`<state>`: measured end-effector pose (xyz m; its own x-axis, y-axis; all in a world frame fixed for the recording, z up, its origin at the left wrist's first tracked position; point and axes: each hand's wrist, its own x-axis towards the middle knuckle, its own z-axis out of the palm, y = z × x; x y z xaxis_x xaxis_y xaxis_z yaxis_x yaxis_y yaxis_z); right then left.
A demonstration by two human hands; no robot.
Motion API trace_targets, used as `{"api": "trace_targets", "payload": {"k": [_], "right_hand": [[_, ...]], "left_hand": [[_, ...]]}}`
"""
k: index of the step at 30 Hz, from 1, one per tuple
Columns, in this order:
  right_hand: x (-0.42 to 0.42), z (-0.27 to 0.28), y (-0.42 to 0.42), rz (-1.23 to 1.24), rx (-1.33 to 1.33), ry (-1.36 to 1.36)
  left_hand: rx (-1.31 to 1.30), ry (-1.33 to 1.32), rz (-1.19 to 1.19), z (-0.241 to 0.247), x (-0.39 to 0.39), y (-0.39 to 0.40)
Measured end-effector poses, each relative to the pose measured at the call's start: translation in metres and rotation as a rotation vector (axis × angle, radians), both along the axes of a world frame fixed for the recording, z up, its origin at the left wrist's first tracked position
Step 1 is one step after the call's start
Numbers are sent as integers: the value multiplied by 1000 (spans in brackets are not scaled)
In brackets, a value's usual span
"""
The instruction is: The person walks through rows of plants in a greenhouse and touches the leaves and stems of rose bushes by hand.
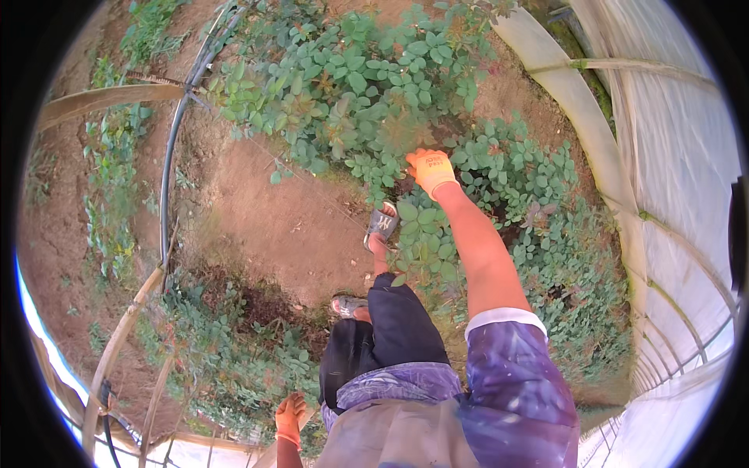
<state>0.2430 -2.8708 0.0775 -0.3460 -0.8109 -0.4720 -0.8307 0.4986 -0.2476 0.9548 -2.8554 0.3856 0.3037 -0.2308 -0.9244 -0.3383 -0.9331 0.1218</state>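
Observation:
My right hand [432,169], in an orange work glove that bears writing, reaches into the leafy shrubs [357,88], which look like rose bushes. Its fingers point into the foliage, and whether they grip a stem is hidden. Low in the picture, my left hand [290,413] wears a matching orange glove and has its fingers curled. A pale wooden stick [306,417] shows beside it; I cannot tell if the hand holds it. More green shrubs [234,357] grow close by that hand.
My feet, in grey slide sandals [381,224], stand on a bare soil path [263,216]. A dark pipe [168,158] and a bamboo pole [126,327] rise at left. Plastic greenhouse sheeting [667,140] over curved ribs [681,251] lines the right. A thin string [316,190] crosses the path.

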Motion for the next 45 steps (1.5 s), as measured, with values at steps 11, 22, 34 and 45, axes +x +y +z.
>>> {"api": "trace_targets", "payload": {"k": [11,22,34,45], "right_hand": [[-11,-54,3,-1316,-111,-1026],[37,-48,18,-1671,-290,-251],[-38,139,-64,-1246,-29,-104],[-187,12,-174,-983,421,-549]], "left_hand": [[68,-33,-77,10,-43,-40],[113,5,-318,-28,16,-140],[-129,44,-288,-54,55,-298],[96,-6,-229,-61,-1,-247]]}}
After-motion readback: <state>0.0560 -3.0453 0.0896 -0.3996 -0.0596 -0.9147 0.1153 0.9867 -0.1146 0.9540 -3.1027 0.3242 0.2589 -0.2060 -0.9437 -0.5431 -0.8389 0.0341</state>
